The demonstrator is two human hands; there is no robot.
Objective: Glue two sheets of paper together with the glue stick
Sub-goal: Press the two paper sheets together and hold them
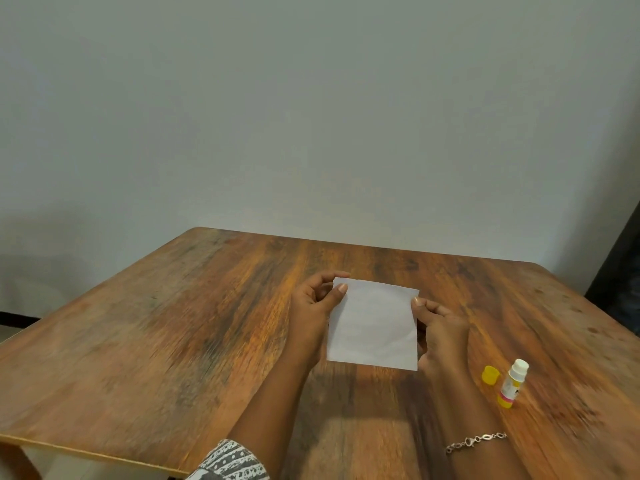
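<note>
Above the middle of the wooden table (173, 323), both hands hold up a white paper (374, 327), lifted off the wood with a shadow beneath. At the paper's nine o'clock edge the left hand (311, 306) pinches it near the top corner, thumb in front and fingers behind. At three o'clock the right hand (443, 330) pinches the opposite edge likewise. Whether this is one sheet or two pressed together cannot be told. A chain bracelet (476, 441) circles the right wrist; a patterned sleeve (232, 460) covers the left forearm. Toward four o'clock from the paper, the uncapped glue stick (512, 384) stands on the table, its yellow cap (490, 374) just beside it at nine o'clock.
</note>
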